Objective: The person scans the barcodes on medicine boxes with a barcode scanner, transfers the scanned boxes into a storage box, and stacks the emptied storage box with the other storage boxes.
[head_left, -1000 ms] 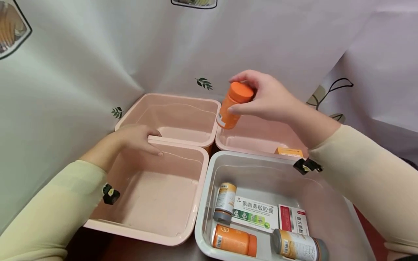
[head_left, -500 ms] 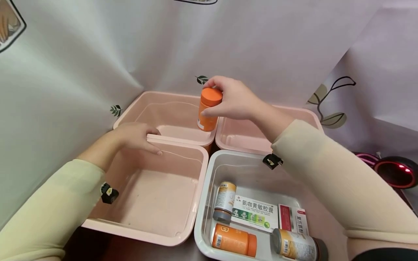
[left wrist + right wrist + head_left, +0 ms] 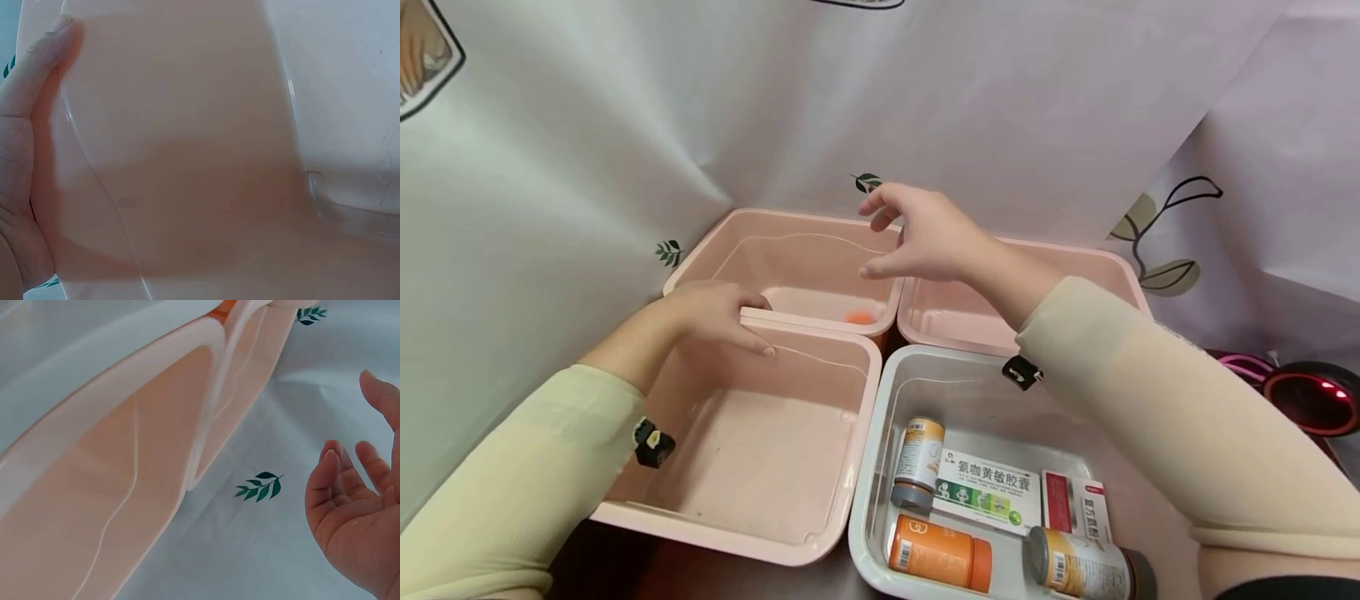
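My right hand [image 3: 925,233] hovers in the air over the back bins, thumb and fingers spread apart with nothing between them; the right wrist view also shows the bare palm [image 3: 359,531]. Below it, a blurred orange bottle [image 3: 859,317] shows inside the back-left pink bin [image 3: 820,225], mostly hidden by the near rim. My left hand [image 3: 711,317] grips the adjoining rims of the back-left bin and the front-left pink bin [image 3: 868,392]. In the left wrist view its thumb [image 3: 40,65] lies against the front bin's inner wall, and its other fingers are out of sight beyond the rim.
A grey bin [image 3: 867,467] at front right holds an orange bottle [image 3: 932,552], two grey-capped bottles, one upright in view [image 3: 919,458], a white-green medicine box [image 3: 988,490] and a red-white box [image 3: 1075,504]. Another pink bin [image 3: 1097,258] stands behind it, against the patterned cloth [image 3: 1000,100].
My right hand carried the orange bottle leftward to the back-left bin and let it go; the bottle has dropped inside. The left hand has stayed on the rim.
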A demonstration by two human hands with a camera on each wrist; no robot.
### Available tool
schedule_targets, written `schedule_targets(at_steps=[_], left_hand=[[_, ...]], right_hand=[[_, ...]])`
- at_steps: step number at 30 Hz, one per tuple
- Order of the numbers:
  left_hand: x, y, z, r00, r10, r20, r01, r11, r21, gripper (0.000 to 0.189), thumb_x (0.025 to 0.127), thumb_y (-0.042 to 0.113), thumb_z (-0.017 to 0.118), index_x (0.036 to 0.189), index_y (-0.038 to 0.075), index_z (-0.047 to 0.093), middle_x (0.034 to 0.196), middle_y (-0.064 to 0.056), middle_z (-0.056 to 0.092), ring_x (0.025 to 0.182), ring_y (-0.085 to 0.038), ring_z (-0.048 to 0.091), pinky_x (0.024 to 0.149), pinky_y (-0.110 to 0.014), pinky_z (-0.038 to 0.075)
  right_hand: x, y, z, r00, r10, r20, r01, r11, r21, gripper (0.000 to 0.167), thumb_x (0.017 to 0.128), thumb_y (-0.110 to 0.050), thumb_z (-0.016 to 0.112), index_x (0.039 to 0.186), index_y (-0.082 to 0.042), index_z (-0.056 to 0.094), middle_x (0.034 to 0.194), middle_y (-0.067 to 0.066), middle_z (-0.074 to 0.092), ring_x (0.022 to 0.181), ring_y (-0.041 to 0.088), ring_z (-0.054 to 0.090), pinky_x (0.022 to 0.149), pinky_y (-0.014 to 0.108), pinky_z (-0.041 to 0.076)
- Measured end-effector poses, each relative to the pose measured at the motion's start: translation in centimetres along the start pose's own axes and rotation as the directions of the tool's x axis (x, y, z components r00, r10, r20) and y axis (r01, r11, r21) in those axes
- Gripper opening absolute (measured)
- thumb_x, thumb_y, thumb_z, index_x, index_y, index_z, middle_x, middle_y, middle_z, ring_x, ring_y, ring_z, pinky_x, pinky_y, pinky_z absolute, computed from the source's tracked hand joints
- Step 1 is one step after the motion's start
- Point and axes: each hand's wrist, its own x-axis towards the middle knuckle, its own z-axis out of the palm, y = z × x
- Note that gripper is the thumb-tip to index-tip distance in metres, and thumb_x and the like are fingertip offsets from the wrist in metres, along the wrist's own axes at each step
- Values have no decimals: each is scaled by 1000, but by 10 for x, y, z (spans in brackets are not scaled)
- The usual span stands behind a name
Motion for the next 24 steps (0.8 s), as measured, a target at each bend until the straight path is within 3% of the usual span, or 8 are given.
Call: schedule_targets(at_steps=[10,16,19,24], left_hand=[[0,-2,0,1000,-5,7,5,1000,-5,66,75,70,85,120,22,78,103,7,74,95,-16,68,82,-48,52],[-2,-4,0,1000,1,10,-1,1000,-23,67,75,70,85,120,21,77,102,7,74,92,-15,66,81,-48,52],[-4,-5,-2,1000,5,6,-5,1000,-25,67,76,69,86,120,20,78,102,7,74,92,-14,66,81,-47,52],[-7,-8,-2,1000,11,8,-11,1000,-17,64,76,67,86,119,21,78,100,8,74,91,-14,66,79,-46,52]], right_hand=[[-24,20,9,994,-55,94,65,992,-108,51,84,-24,90,130,-13,70,121,3,69,83,18,67,83,36,55],[-49,31,23,984,-140,111,155,977,-143,37,83,-20,85,117,-9,74,106,4,72,78,19,64,76,37,54],[-62,38,35,969,-221,107,235,963,-135,29,82,-18,87,107,-12,74,97,-1,70,78,19,62,73,35,52],[-84,48,55,927,-366,85,374,921,-107,19,82,-12,88,87,-17,70,80,-7,60,73,10,57,67,29,51]])
